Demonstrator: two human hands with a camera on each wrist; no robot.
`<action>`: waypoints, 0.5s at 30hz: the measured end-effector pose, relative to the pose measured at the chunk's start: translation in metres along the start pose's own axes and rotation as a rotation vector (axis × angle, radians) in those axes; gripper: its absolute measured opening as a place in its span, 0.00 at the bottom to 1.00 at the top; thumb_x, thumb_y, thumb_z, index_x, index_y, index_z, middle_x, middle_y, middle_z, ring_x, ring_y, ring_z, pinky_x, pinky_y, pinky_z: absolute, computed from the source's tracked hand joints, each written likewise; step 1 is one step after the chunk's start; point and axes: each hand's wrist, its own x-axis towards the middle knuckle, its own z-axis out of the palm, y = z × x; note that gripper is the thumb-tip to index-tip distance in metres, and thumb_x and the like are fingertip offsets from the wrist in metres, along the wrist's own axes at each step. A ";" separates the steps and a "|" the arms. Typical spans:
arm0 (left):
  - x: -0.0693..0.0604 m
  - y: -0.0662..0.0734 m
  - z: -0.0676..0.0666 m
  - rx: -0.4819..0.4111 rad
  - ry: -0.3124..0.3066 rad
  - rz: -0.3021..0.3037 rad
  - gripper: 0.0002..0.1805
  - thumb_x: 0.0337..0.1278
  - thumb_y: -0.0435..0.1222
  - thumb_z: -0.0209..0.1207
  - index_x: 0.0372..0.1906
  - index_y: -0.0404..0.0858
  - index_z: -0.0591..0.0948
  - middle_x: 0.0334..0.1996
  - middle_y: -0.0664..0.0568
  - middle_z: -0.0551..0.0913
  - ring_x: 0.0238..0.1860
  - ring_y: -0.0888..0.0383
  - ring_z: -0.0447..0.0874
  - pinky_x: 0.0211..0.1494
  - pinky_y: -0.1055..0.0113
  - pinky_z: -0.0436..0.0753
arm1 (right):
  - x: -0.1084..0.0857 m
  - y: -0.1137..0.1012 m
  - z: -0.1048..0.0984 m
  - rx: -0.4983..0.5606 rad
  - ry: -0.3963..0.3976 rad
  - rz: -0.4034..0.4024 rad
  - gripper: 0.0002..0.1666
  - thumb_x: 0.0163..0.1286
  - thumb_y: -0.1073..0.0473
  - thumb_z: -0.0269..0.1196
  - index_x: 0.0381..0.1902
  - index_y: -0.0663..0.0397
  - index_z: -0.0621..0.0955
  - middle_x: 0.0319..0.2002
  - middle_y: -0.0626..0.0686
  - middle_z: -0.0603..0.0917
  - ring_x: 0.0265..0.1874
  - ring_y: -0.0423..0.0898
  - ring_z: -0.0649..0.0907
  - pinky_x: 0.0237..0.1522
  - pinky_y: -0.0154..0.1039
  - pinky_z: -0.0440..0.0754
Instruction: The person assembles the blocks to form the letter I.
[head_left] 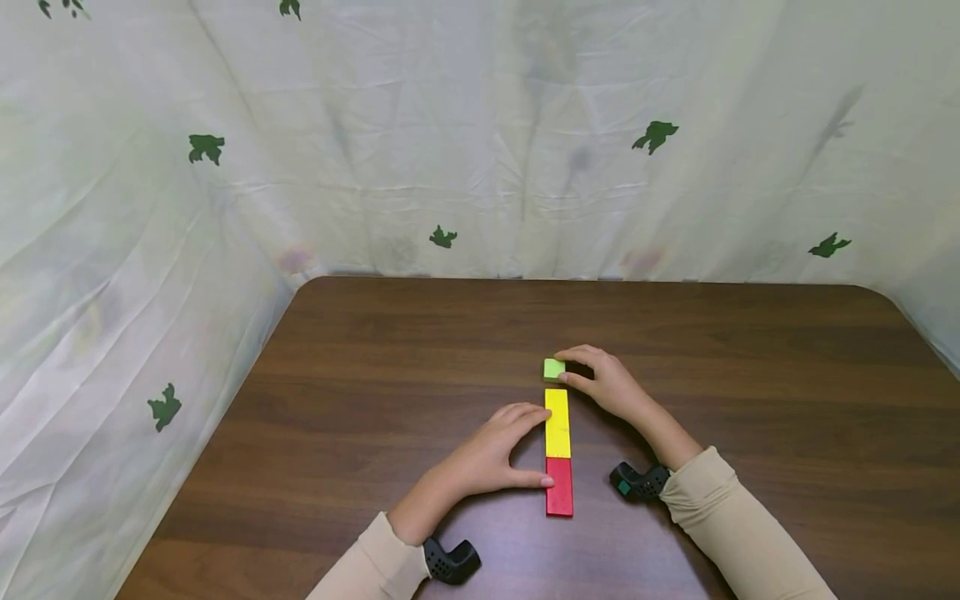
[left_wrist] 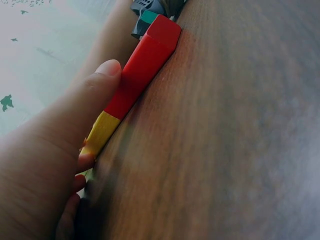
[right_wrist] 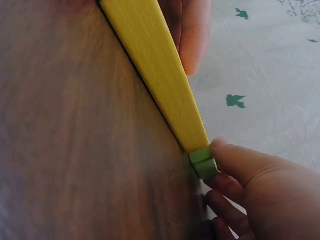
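A yellow block (head_left: 557, 425) and a red block (head_left: 559, 492) lie end to end on the table, forming a straight line away from me. Past the yellow one's far end sits a small light-green block (head_left: 553, 370), with a narrow gap visible between them from above. My right hand (head_left: 609, 387) pinches the green block between thumb and forefinger. Along the left side of the line, my left hand (head_left: 495, 454) is spread, its thumb touching the red block and a fingertip the yellow one. In the left wrist view the thumb rests against the red block (left_wrist: 142, 67).
The brown wooden table (head_left: 360, 358) extends around both arms. White cloth (head_left: 480, 150) with green bird shapes hangs behind it and at its left. A black wrist camera (head_left: 452, 562) is worn on the left wrist, another black camera (head_left: 637, 482) on the right.
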 end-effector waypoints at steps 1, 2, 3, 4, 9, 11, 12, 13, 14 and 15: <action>0.000 0.000 0.000 0.000 -0.002 -0.001 0.45 0.42 0.63 0.57 0.65 0.44 0.62 0.60 0.56 0.64 0.61 0.57 0.57 0.60 0.60 0.63 | 0.000 0.000 0.000 0.001 -0.002 0.006 0.22 0.60 0.56 0.62 0.53 0.55 0.77 0.50 0.54 0.76 0.51 0.51 0.73 0.52 0.49 0.69; 0.000 0.000 0.000 0.000 -0.003 -0.003 0.45 0.42 0.63 0.57 0.65 0.44 0.62 0.60 0.56 0.64 0.61 0.57 0.57 0.60 0.60 0.63 | 0.000 0.000 0.000 0.005 -0.003 0.011 0.22 0.61 0.55 0.62 0.53 0.55 0.76 0.51 0.53 0.76 0.51 0.51 0.73 0.53 0.50 0.69; 0.000 0.000 -0.001 -0.001 -0.003 -0.003 0.45 0.42 0.63 0.57 0.65 0.45 0.62 0.60 0.56 0.64 0.61 0.57 0.57 0.60 0.60 0.63 | 0.001 -0.001 0.000 0.008 -0.005 0.014 0.23 0.61 0.55 0.61 0.54 0.55 0.76 0.51 0.53 0.76 0.52 0.51 0.72 0.53 0.50 0.68; 0.000 0.000 -0.001 -0.003 -0.003 -0.004 0.45 0.42 0.63 0.57 0.65 0.45 0.62 0.60 0.56 0.64 0.61 0.57 0.57 0.60 0.60 0.63 | 0.001 -0.001 -0.001 0.013 -0.006 0.018 0.23 0.62 0.54 0.61 0.54 0.55 0.76 0.52 0.53 0.75 0.52 0.50 0.72 0.53 0.50 0.68; 0.001 0.000 -0.001 -0.016 0.005 -0.004 0.44 0.44 0.62 0.56 0.65 0.45 0.61 0.61 0.55 0.63 0.62 0.57 0.57 0.61 0.59 0.63 | 0.000 -0.004 -0.006 0.042 -0.007 0.025 0.25 0.63 0.51 0.59 0.56 0.55 0.74 0.54 0.54 0.73 0.54 0.51 0.71 0.54 0.51 0.67; 0.002 0.000 -0.002 -0.024 0.007 -0.010 0.43 0.47 0.61 0.55 0.66 0.44 0.60 0.62 0.54 0.62 0.62 0.56 0.57 0.61 0.59 0.62 | -0.001 -0.006 -0.010 0.049 -0.005 0.025 0.27 0.63 0.50 0.58 0.57 0.56 0.72 0.55 0.55 0.72 0.55 0.52 0.70 0.54 0.52 0.67; 0.002 0.000 -0.002 -0.027 0.008 -0.013 0.43 0.48 0.61 0.54 0.67 0.44 0.59 0.63 0.54 0.61 0.62 0.56 0.56 0.61 0.59 0.62 | -0.002 -0.008 -0.012 0.049 -0.003 0.025 0.27 0.64 0.50 0.58 0.58 0.56 0.72 0.56 0.55 0.72 0.55 0.52 0.70 0.54 0.52 0.66; 0.002 0.001 -0.003 -0.031 0.007 -0.019 0.43 0.49 0.60 0.53 0.67 0.44 0.58 0.63 0.53 0.60 0.63 0.55 0.56 0.61 0.58 0.62 | -0.003 -0.009 -0.014 0.049 0.001 0.022 0.28 0.64 0.51 0.58 0.59 0.57 0.71 0.56 0.55 0.71 0.56 0.53 0.69 0.54 0.53 0.66; 0.003 0.001 -0.004 -0.034 0.006 -0.025 0.42 0.50 0.60 0.53 0.67 0.44 0.57 0.64 0.53 0.59 0.63 0.55 0.55 0.62 0.58 0.61 | -0.004 -0.011 -0.016 0.045 0.007 0.016 0.28 0.64 0.52 0.58 0.59 0.57 0.70 0.57 0.55 0.71 0.56 0.53 0.69 0.54 0.53 0.66; 0.003 0.002 -0.005 -0.037 0.007 -0.028 0.42 0.51 0.60 0.52 0.68 0.43 0.56 0.65 0.53 0.58 0.64 0.55 0.54 0.62 0.58 0.60 | -0.005 -0.012 -0.018 0.039 0.014 0.007 0.28 0.64 0.52 0.58 0.59 0.57 0.70 0.57 0.56 0.71 0.56 0.53 0.68 0.54 0.54 0.65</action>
